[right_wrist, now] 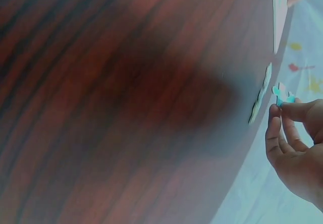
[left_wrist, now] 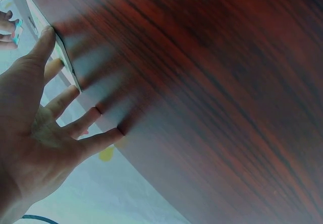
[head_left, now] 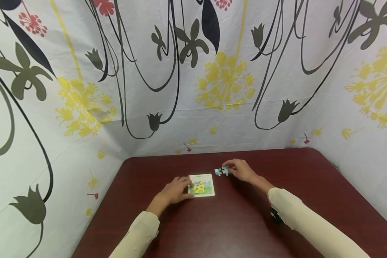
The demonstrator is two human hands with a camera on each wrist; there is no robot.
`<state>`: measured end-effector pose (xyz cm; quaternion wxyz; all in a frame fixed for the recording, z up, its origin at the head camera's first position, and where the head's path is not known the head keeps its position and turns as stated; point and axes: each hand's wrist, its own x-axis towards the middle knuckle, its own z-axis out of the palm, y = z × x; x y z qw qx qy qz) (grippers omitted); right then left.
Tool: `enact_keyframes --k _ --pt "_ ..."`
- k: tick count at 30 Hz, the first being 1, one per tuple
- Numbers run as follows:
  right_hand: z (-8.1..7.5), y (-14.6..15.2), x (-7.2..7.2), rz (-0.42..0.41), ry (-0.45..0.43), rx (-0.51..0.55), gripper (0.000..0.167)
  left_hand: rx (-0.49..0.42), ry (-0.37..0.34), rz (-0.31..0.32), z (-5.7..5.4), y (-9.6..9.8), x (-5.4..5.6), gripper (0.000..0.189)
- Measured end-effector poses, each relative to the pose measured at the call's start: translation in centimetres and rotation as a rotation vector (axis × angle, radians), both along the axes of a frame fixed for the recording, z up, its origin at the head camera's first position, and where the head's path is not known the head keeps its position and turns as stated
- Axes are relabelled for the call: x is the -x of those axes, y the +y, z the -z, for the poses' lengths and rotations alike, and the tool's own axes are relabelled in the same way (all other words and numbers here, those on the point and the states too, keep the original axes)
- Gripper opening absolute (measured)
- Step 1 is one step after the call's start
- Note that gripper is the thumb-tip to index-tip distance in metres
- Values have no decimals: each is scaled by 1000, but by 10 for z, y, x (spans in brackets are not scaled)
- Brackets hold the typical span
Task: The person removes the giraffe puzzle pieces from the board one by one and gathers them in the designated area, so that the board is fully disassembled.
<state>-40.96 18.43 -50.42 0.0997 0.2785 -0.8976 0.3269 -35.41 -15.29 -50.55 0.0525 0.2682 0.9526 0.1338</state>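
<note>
A small jigsaw puzzle tray with a white border and a yellow giraffe picture lies on the table. My left hand rests at its left edge, fingers spread; in the left wrist view the thumb and some fingertips touch the tray, while other fingertips reach the table. Just right of the tray's far corner, my right hand pinches a blue puzzle piece between thumb and fingers, raised off the table. Beneath it, more puzzle pieces lie flat on the table, close to the tray.
The dark red-brown wooden table has rounded far corners. A white cloth printed with flowers and vines hangs behind the table and along its sides.
</note>
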Motion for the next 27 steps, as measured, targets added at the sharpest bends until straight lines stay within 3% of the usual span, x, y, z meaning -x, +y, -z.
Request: enact_keyframes --k 13,27 --pt "-1 42 8 90 -75 -33 22 -18 2 -6 0 -1 -1 45" --pt "10 43 14 150 -129 -72 20 -31 17 9 -5 0 -4 43"
